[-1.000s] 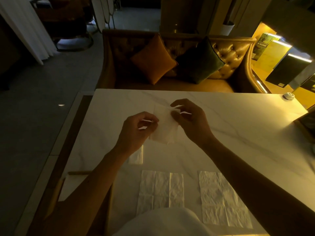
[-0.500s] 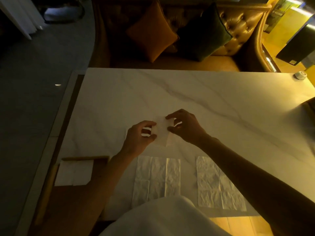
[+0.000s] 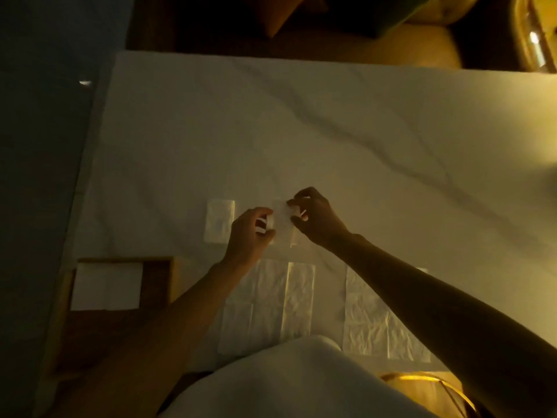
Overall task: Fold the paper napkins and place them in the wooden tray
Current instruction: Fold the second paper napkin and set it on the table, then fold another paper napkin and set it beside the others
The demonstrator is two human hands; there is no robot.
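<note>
Two hands pinching a small folded napkin above a marble table.

The left hand (image 3: pixel 250 233) and right hand (image 3: pixel 316 218) each close thumb and fingers on opposite edges of the held napkin (image 3: pixel 281 218), which sits between them near the table's (image 3: pixel 361 131) centre. A second folded napkin (image 3: pixel 219 221) lies flat just left of the left hand. Two unfolded napkins lie nearer the person: one (image 3: pixel 280 300) between the forearms, one (image 3: pixel 370 321) partly under the right forearm. The wooden tray (image 3: pixel 159 285) at near left holds a white folded napkin (image 3: pixel 107 286).
</note>
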